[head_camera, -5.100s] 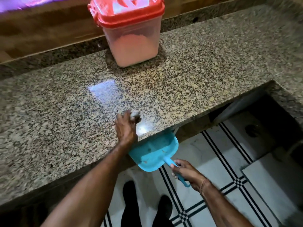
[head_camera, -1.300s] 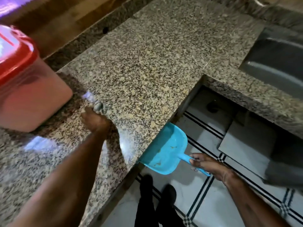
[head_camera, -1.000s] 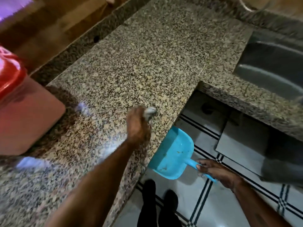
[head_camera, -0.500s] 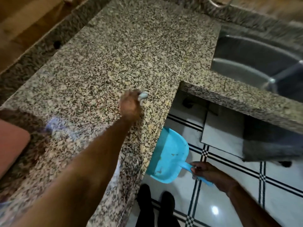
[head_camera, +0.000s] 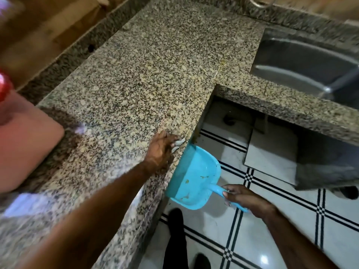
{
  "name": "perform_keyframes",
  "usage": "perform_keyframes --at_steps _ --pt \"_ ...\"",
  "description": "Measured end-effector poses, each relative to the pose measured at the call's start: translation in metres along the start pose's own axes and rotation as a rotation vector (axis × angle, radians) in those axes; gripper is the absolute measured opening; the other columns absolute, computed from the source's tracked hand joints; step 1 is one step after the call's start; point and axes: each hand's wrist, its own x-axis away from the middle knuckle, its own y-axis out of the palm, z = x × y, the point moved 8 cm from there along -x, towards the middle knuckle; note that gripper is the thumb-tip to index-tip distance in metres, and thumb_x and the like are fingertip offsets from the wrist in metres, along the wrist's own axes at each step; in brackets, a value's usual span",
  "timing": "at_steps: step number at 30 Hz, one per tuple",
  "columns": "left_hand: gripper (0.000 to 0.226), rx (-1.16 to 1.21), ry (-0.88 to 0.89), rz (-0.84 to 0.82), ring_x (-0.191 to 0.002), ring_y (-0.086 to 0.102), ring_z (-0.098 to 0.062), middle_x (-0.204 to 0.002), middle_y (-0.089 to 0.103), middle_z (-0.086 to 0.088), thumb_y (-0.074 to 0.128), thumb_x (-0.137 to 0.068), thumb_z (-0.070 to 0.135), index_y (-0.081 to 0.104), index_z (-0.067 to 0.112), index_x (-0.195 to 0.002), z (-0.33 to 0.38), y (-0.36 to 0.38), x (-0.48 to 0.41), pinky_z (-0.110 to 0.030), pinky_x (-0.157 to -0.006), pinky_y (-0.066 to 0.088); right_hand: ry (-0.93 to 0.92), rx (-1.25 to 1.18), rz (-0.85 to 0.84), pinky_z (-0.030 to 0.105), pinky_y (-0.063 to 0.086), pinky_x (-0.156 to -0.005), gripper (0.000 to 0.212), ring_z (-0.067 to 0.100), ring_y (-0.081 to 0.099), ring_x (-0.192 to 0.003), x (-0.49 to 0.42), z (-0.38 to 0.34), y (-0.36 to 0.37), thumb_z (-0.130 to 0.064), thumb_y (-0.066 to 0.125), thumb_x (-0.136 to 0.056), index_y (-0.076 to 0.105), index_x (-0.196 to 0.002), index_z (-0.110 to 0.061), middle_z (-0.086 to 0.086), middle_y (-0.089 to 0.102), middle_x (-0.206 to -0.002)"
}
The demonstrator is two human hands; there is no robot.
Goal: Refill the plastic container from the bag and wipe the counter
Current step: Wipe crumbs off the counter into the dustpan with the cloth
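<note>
Head view: left hand (head_camera: 159, 150) clenches a cloth (head_camera: 178, 144) at the counter (head_camera: 147, 74) edge, right hand (head_camera: 242, 199) grasping the dustpan (head_camera: 194, 179) just below.

A: Where's the plastic container (head_camera: 27, 148)?
B: At the desk's (head_camera: 147, 74) left end, near its back edge: translucent pinkish body, red lid, cut off by the frame.
A: And the desk?
B: Speckled granite, glossy. A pale cloth (head_camera: 177, 143) lies bunched at its front edge, by the inner corner.

Glossy speckled granite counter (head_camera: 147, 74), smooth blue plastic dustpan (head_camera: 194, 177), brushed steel sink (head_camera: 303, 61), shiny floor tiles (head_camera: 291, 230).
</note>
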Motion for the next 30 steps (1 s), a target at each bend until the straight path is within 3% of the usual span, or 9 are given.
perform_keyframes --at_steps 6,10,12,13,15,21,25,27,30 --pt "0.028 -0.006 -0.050 0.089 -0.092 0.059 -0.021 -0.104 0.054 0.005 0.051 -0.100 0.030 0.072 0.024 -0.118 -0.003 -0.023 0.133 -0.034 -0.079 0.050 -0.021 0.049 -0.023 0.009 0.050 -0.065 0.021 0.009 0.060 -0.072 0.041 0.032 0.028 -0.013 0.057 -0.102 0.066 -0.117 -0.002 0.000 0.062 -0.078" --pt "0.026 -0.020 -0.053 0.078 -0.091 0.059 -0.012 -0.104 0.064 0.000 0.051 -0.098 0.019 0.075 0.015 -0.108 0.004 -0.039 0.196 -0.011 -0.076 0.042 -0.016 0.052 -0.041 0.013 0.051 -0.069 0.024 0.010 0.059 -0.074 0.065 0.062 0.049 -0.012 0.057 -0.102 0.065 -0.122 -0.003 0.002 0.061 -0.081" --pt "0.024 -0.028 -0.147 0.035 -0.072 0.066 -0.018 -0.096 0.067 -0.004 0.051 -0.099 0.002 0.075 0.006 -0.103 0.012 -0.051 0.207 -0.007 -0.058 0.044 -0.027 0.048 -0.052 0.015 0.050 -0.070 0.024 0.011 0.059 -0.076 0.078 0.074 0.062 -0.015 0.058 -0.102 0.066 -0.121 -0.004 0.004 0.061 -0.085" --pt "0.025 -0.017 -0.203 0.023 -0.058 0.064 -0.010 -0.089 0.068 -0.004 0.050 -0.099 -0.003 0.074 0.004 -0.101 0.015 -0.057 0.210 -0.009 -0.048 0.044 -0.026 0.051 -0.064 0.016 0.050 -0.071 0.024 0.011 0.059 -0.076 0.084 0.079 0.069 -0.017 0.058 -0.102 0.066 -0.120 -0.004 0.005 0.061 -0.086" --pt "0.026 0.041 -0.286 0.033 -0.053 0.062 0.002 -0.081 0.067 0.000 0.050 -0.100 -0.005 0.073 0.006 -0.103 0.017 -0.068 0.212 -0.009 -0.041 0.042 -0.027 0.055 -0.079 0.016 0.049 -0.070 0.024 0.011 0.058 -0.075 0.094 0.089 0.078 -0.019 0.058 -0.102 0.066 -0.117 -0.003 0.005 0.061 -0.084" --pt "0.024 0.057 -0.229 -0.007 -0.060 0.064 -0.009 -0.098 0.076 -0.009 0.057 -0.101 0.010 0.074 0.015 -0.117 0.012 -0.064 0.169 -0.019 -0.045 0.048 -0.033 0.013 -0.073 0.023 0.050 -0.079 0.027 0.008 0.067 -0.077 0.099 0.124 0.090 -0.031 0.064 -0.098 0.069 -0.115 -0.010 -0.003 0.069 -0.086" --pt "0.036 -0.139 -0.217 -0.033 -0.084 0.054 -0.011 -0.107 0.057 -0.002 0.047 -0.102 0.011 0.068 0.027 -0.126 0.007 -0.047 0.174 -0.023 -0.065 0.054 -0.013 0.029 -0.074 0.024 0.051 -0.078 0.025 0.009 0.067 -0.077 0.095 0.139 0.103 -0.027 0.063 -0.099 0.069 -0.118 -0.013 -0.006 0.071 -0.081" --pt "0.031 -0.089 -0.228 -0.031 -0.077 0.053 -0.004 -0.093 0.049 0.007 0.046 -0.104 0.012 0.067 0.021 -0.125 0.006 -0.050 0.204 -0.018 -0.060 0.052 0.007 0.058 -0.093 0.025 0.051 -0.079 0.025 0.010 0.066 -0.077 0.099 0.147 0.115 -0.026 0.062 -0.099 0.069 -0.118 -0.012 -0.005 0.071 -0.081" --pt "0.025 -0.014 -0.261 0.021 -0.082 0.054 0.021 -0.090 0.044 0.023 0.048 -0.103 0.003 0.066 0.001 -0.121 0.000 -0.059 0.251 -0.008 -0.081 0.047 0.023 0.056 -0.098 0.020 0.052 -0.071 0.023 0.008 0.064 -0.073 0.109 0.151 0.133 -0.024 0.061 -0.100 0.068 -0.118 -0.012 -0.002 0.068 -0.078"
